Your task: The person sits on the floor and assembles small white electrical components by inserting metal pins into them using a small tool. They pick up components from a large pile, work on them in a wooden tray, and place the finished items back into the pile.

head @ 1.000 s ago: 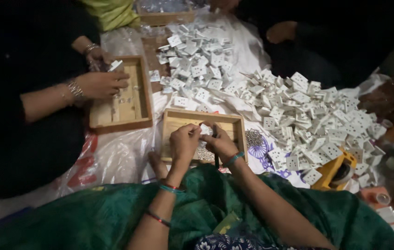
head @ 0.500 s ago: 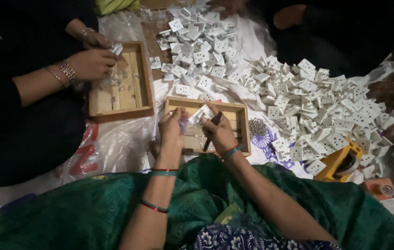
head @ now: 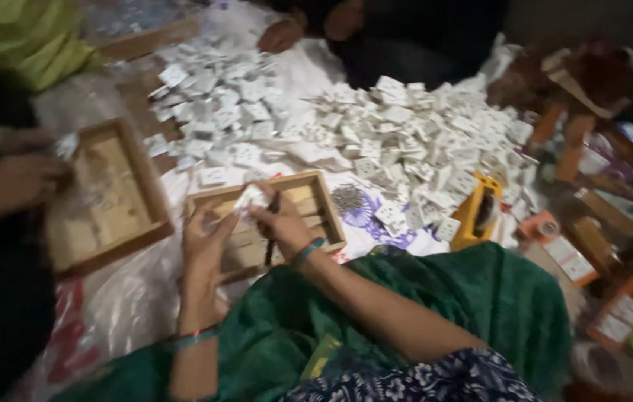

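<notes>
My left hand point(head: 208, 238) and right hand point(head: 279, 223) pinch a small white part point(head: 249, 197) over the tray point(head: 324, 205); it looks light, rigid, best gripped at its edges.

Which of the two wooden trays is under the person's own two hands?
The smaller, central shallow wooden tray; the other wooden tray lies left, beside a co-worker's hand.

A heap of white switch parts point(head: 405, 141) crowds the far side and right of the wooden tray point(head: 316, 208). A second wooden tray point(head: 138, 186) with another person's hand point(head: 11, 182) blocks the left. Bare plastic sheet point(head: 130, 298) lies open near-left.
</notes>
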